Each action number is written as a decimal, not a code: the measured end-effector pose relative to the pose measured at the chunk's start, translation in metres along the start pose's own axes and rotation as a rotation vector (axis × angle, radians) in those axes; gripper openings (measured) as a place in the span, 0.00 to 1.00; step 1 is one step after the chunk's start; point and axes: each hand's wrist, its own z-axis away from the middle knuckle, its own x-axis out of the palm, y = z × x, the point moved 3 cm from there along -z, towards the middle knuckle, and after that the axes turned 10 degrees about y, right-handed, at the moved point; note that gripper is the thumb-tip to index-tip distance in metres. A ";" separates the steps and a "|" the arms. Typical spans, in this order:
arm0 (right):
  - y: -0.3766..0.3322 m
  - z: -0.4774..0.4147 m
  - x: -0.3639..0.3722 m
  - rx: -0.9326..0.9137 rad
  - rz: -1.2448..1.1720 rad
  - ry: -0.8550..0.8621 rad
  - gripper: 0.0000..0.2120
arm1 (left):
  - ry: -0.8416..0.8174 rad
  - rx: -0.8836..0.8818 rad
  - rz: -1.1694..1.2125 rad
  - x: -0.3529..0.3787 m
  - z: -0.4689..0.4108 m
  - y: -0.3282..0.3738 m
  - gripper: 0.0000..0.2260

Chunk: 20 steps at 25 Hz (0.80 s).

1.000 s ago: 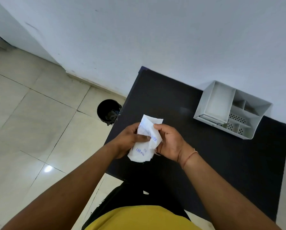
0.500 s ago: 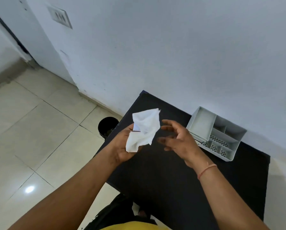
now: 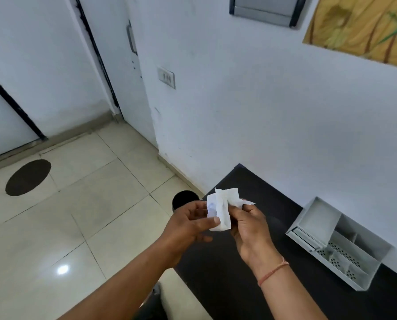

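Crumpled white paper (image 3: 221, 210) with faint blue print, held mid-air over the left edge of the black table (image 3: 239, 285). Left hand (image 3: 190, 225) pinches its lower edge, thumb in front, fingers behind. Right hand (image 3: 250, 227) pinches the flap at 3 o'clock. Looks light and soft, probably tears easily, low slip risk. Grip the bunched middle, not the thin loose corners. Black bin (image 3: 185, 199) on the floor at 9 o'clock of the paper, grey desk organizer (image 3: 338, 241) at 4 o'clock.
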 end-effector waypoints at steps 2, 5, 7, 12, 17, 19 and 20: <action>-0.001 0.002 0.025 -0.004 -0.048 -0.133 0.12 | 0.088 0.016 -0.001 -0.016 -0.011 0.009 0.14; 0.000 0.001 0.077 -0.066 -0.051 -0.318 0.17 | 0.174 -0.083 0.197 -0.054 -0.046 0.024 0.11; 0.005 -0.009 0.118 -0.212 0.119 -0.243 0.17 | 0.150 -0.100 0.231 -0.085 -0.073 0.036 0.11; 0.021 -0.044 0.214 -0.360 0.264 0.075 0.07 | -0.028 -0.152 0.202 -0.171 -0.134 0.064 0.12; 0.031 -0.071 0.274 -0.303 0.196 0.226 0.07 | -0.044 -0.180 0.044 -0.245 -0.207 0.078 0.12; 0.033 -0.083 0.282 -0.271 0.194 0.267 0.06 | -0.033 -0.203 -0.014 -0.254 -0.233 0.077 0.11; 0.034 -0.091 0.284 -0.255 0.200 0.288 0.06 | -0.036 -0.213 -0.039 -0.256 -0.250 0.075 0.11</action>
